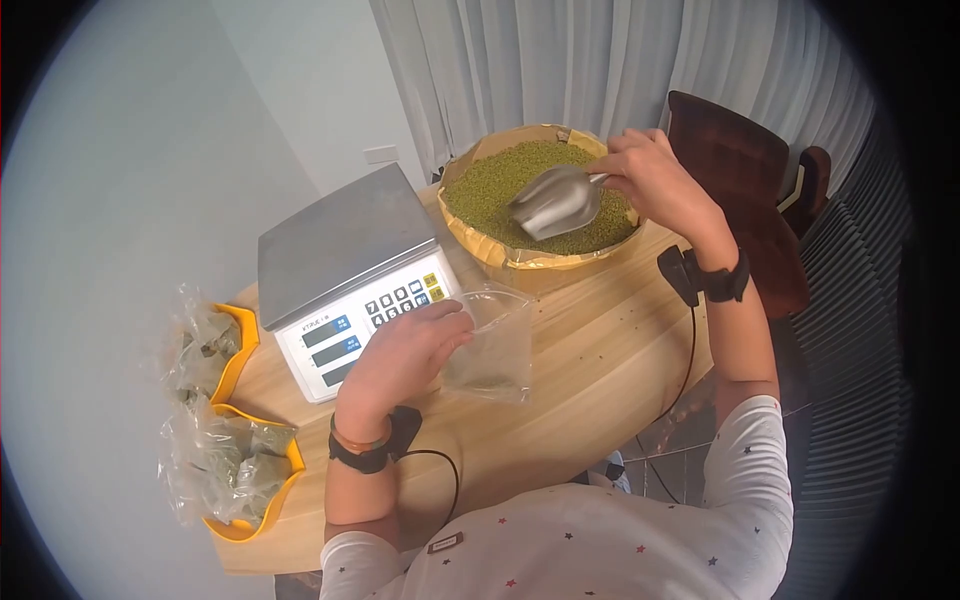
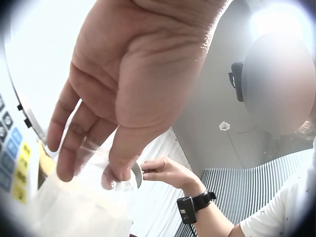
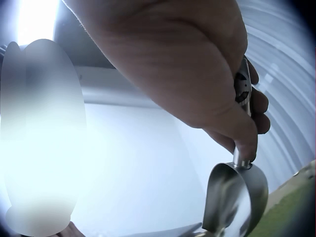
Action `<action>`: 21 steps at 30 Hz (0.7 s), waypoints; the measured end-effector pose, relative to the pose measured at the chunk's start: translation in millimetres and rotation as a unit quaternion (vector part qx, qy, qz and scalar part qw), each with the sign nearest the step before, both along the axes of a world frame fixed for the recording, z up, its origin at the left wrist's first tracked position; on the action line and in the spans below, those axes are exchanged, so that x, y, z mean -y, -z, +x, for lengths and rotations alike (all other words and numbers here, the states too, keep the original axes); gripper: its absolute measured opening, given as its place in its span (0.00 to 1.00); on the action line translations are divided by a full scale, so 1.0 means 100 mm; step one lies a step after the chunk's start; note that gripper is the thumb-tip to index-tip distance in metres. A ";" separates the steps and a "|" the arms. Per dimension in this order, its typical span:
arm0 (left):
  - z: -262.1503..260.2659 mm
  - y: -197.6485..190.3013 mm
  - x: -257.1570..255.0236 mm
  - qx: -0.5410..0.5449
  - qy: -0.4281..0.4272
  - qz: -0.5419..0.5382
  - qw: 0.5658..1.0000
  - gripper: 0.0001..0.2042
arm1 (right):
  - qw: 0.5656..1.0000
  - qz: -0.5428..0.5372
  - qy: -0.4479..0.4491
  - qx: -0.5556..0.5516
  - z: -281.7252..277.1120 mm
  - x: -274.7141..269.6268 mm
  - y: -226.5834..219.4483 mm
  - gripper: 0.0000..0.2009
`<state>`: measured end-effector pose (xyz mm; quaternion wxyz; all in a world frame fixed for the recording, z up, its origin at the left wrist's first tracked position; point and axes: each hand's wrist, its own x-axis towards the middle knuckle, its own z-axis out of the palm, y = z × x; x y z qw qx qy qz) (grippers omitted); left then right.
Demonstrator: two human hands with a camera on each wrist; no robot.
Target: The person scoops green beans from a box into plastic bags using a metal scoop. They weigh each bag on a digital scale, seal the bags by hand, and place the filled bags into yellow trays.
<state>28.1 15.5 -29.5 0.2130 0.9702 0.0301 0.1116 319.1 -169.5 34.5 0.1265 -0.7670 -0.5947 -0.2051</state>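
Note:
My right hand grips the handle of a metal scoop over a paper-lined tub of green granules. In the right wrist view the scoop hangs below the curled fingers of that hand. With thumb and fingers my left hand pinches the rim of a clear plastic bag, which has a little green matter at its bottom. The left wrist view shows the hand at the mouth of the bag.
A white scale with a grey plate stands left of the tub. Two yellow holders with filled clear bags sit at the table's left edge. Behind the table's right side is a dark red chair. Small crumbs dot the tabletop.

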 end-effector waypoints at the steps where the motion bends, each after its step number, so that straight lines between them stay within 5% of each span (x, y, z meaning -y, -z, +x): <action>1: 0.00 0.00 0.00 -0.003 -0.001 -0.002 1.000 0.09 | 1.000 0.001 0.002 0.002 0.12 0.01 0.06 0.10; 6: 0.00 0.00 -0.02 -0.002 0.004 -0.005 1.000 0.09 | 0.973 -0.067 0.156 0.156 0.56 0.02 0.43 0.06; 10: 0.00 0.00 -0.02 0.000 0.003 -0.008 1.000 0.08 | 0.962 -0.084 0.162 0.204 0.58 0.03 0.56 0.03; 16: 0.01 0.02 -0.03 -0.003 0.001 -0.007 1.000 0.08 | 0.984 -0.145 0.102 0.028 0.50 0.05 0.47 0.07; 21: 0.01 0.04 -0.04 -0.004 -0.001 -0.006 1.000 0.08 | 0.954 -0.200 0.158 -0.157 0.83 0.02 0.61 0.12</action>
